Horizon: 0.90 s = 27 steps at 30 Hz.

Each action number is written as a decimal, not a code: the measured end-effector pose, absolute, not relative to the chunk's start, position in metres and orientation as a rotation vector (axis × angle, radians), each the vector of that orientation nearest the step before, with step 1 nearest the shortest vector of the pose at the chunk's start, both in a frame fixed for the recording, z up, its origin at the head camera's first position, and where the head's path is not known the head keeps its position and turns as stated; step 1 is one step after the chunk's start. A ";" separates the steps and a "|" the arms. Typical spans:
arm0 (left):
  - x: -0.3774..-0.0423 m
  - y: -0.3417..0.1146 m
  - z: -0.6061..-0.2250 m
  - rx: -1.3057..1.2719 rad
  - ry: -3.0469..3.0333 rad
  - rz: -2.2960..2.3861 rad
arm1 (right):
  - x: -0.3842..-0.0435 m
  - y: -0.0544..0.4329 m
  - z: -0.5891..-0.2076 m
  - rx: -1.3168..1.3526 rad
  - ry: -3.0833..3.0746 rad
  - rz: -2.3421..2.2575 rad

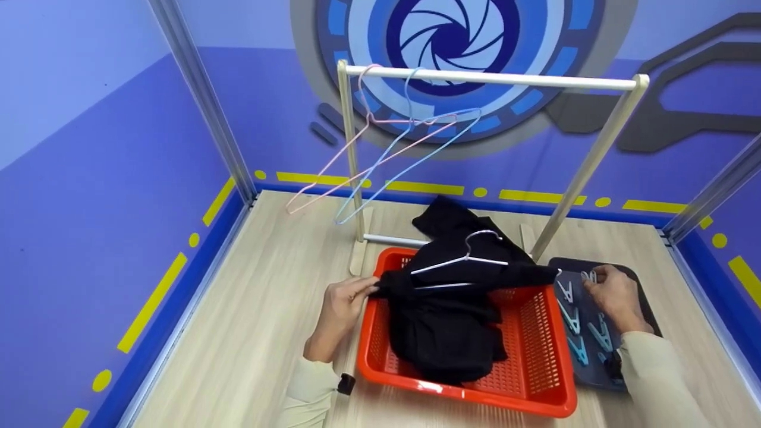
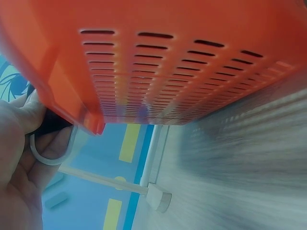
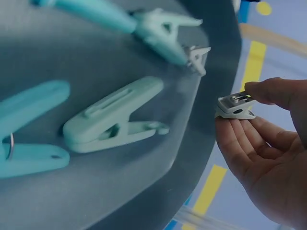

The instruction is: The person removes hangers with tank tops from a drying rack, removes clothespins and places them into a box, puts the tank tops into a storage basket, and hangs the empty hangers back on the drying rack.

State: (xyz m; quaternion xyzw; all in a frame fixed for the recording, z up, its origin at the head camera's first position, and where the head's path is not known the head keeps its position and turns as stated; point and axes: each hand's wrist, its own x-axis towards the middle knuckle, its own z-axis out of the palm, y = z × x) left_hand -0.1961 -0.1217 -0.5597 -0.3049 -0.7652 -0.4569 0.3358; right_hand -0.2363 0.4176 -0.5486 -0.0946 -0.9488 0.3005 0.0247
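Observation:
My left hand [image 1: 343, 303] pinches a black garment [image 1: 440, 339] together with one end of a white hanger [image 1: 487, 261] at the left rim of the red basket [image 1: 517, 404]. In the left wrist view the hanger's rounded end [image 2: 53, 161] loops out below the dark cloth between my fingers. The garment drapes over the hanger and hangs down into the basket. Over the dark tray [image 1: 594, 383], my right hand [image 1: 615, 297] pinches a small whitish clip [image 3: 235, 105] between thumb and fingers. Several teal clothespins [image 3: 115, 120] lie on the tray.
Behind the basket stands a wooden rack [image 1: 505, 78]. From its bar hang a pink hanger [image 1: 333, 160] and a blue hanger [image 1: 380, 160], toward the left post. Part of the garment reaches past the basket's far rim. Blue panels [image 1: 107, 238] enclose the table [image 1: 238, 345].

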 end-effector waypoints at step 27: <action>-0.196 -0.122 -0.562 -0.783 -2.009 -1.158 | -0.241 0.430 -0.572 -0.393 -3.073 0.884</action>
